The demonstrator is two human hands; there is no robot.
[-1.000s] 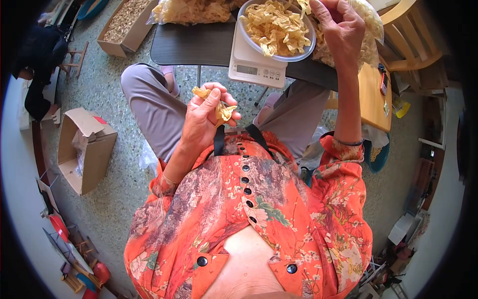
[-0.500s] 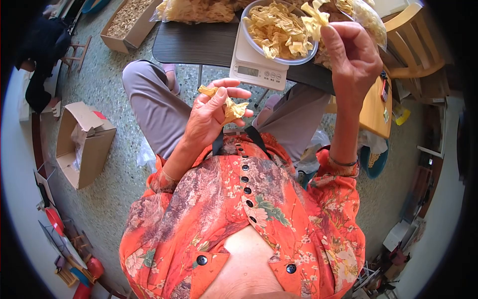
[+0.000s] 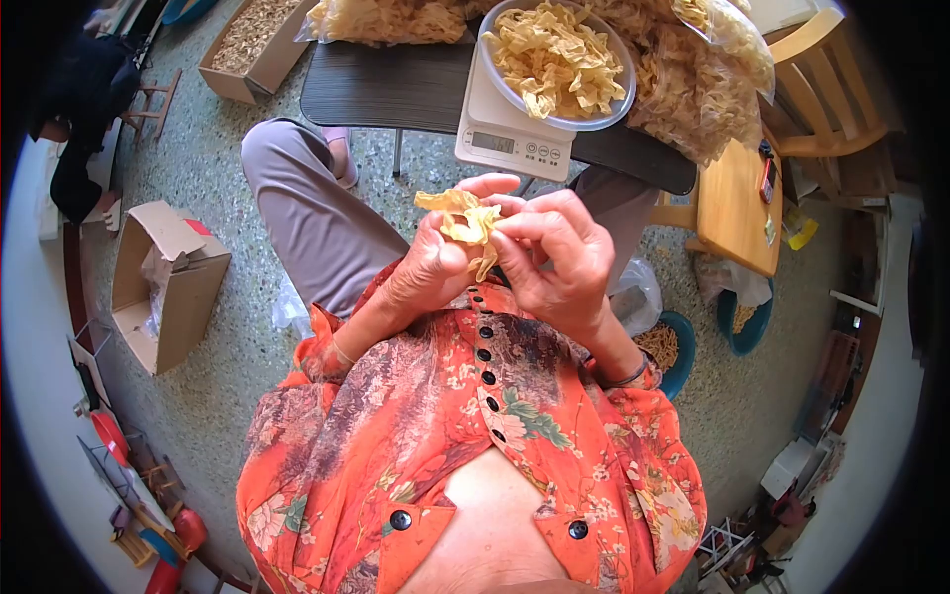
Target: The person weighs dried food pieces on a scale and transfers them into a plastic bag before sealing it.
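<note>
Both hands meet over my lap, around pale yellow dried pieces. My left hand is closed on them between thumb and fingers. With thumb and forefinger, my right hand pinches the right side of the same pieces. Beyond the hands, a clear round bowl full of similar yellow pieces rests on a white digital scale. The scale stands on a dark table.
Bags of dried pieces lie right of the bowl. A wooden stool and chair are at right. Blue basins sit on the floor. An open cardboard box is at left. Another person sits upper left.
My right hand has come down from the bowl to my left hand and now grips the yellow pieces there. My left hand has closed more around them.
</note>
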